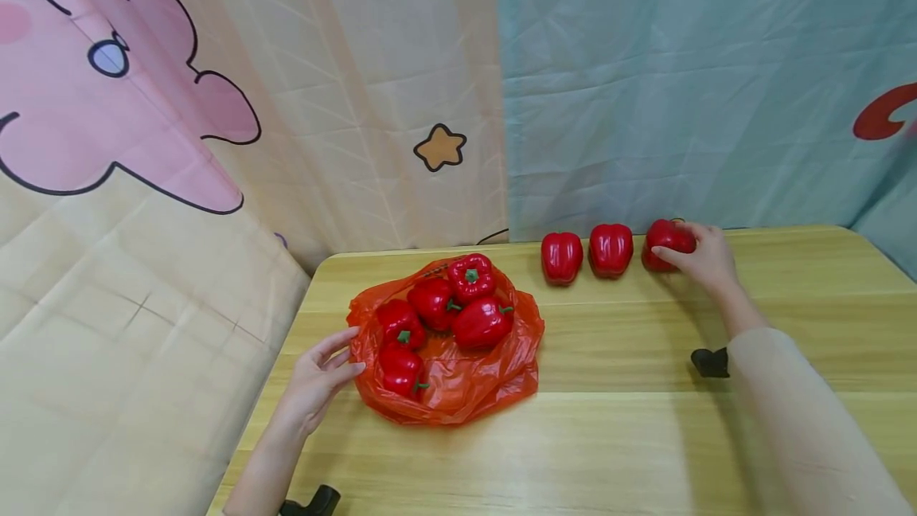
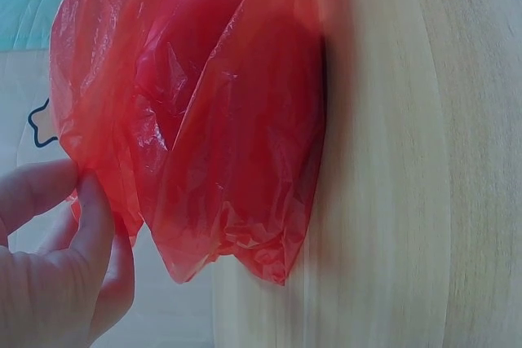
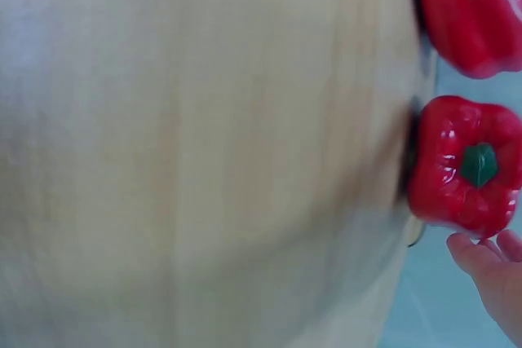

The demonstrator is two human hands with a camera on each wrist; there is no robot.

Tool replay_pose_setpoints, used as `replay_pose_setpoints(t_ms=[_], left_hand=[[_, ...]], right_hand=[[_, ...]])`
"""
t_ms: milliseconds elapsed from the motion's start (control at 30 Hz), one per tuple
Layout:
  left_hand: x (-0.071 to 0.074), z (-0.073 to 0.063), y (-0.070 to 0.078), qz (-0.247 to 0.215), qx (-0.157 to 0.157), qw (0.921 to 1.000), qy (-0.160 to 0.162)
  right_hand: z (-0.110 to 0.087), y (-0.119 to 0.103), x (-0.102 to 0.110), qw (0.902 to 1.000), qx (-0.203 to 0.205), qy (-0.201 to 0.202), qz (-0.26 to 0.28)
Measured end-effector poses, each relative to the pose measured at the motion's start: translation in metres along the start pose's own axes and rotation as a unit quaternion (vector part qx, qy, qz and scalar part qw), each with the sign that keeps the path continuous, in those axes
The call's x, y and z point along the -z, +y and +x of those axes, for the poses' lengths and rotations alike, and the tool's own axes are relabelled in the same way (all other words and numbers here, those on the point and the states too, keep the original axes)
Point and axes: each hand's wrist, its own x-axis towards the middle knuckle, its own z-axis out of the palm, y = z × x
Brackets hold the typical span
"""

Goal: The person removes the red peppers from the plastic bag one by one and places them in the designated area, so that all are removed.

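An open red plastic bag [image 1: 466,400] lies on the left part of the table with several red bell peppers [image 1: 481,323] inside. My left hand [image 1: 321,377] holds the bag's left rim; in the left wrist view its fingertips pinch the thin film. At the table's back edge, three more peppers stand in a row. My right hand [image 1: 705,261] is at the rightmost pepper [image 1: 661,239], with the thumb in front of it. In the right wrist view, the fingertips touch that pepper's side, and its green stem shows.
The other two peppers in the row are the left one [image 1: 562,258] and the middle one [image 1: 611,250]. The wooden table [image 1: 595,436] meets a printed curtain [image 1: 401,102] at the back. Black wrist mounts sit under both forearms.
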Motion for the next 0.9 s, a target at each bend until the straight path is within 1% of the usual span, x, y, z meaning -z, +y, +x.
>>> replay_pose_setpoints(t_ms=[133, 233, 300, 433, 567, 733, 900], left_hand=[[0.001, 0.000, 0.000, 0.001, -0.001, 1.0000, -0.001], [0.001, 0.000, 0.000, 0.003, -0.001, 1.0000, 0.000], [0.001, 0.001, 0.000, 0.003, 0.000, 1.0000, 0.000], [0.000, 0.000, 0.001, 0.006, 0.004, 1.0000, 0.002], [-0.001, 0.000, 0.001, 0.008, 0.008, 0.9999, 0.006], [-0.001, 0.000, 0.001, 0.008, 0.008, 0.9999, 0.008], [-0.001, 0.000, 0.001, 0.004, 0.006, 1.0000, 0.005]], right_hand=[[0.002, -0.012, 0.006, 0.9989, 0.042, 0.004, -0.022], [0.004, -0.023, 0.010, 0.9971, 0.067, 0.005, -0.036], [0.004, -0.031, 0.011, 0.9964, 0.074, 0.004, -0.041], [0.004, -0.049, 0.010, 0.9944, 0.096, 0.000, -0.045], [0.001, -0.068, 0.005, 0.9912, 0.125, -0.009, -0.042], [-0.001, -0.088, -0.005, 0.9852, 0.166, -0.037, -0.019], [-0.003, -0.108, -0.017, 0.9802, 0.186, -0.069, 0.001]])
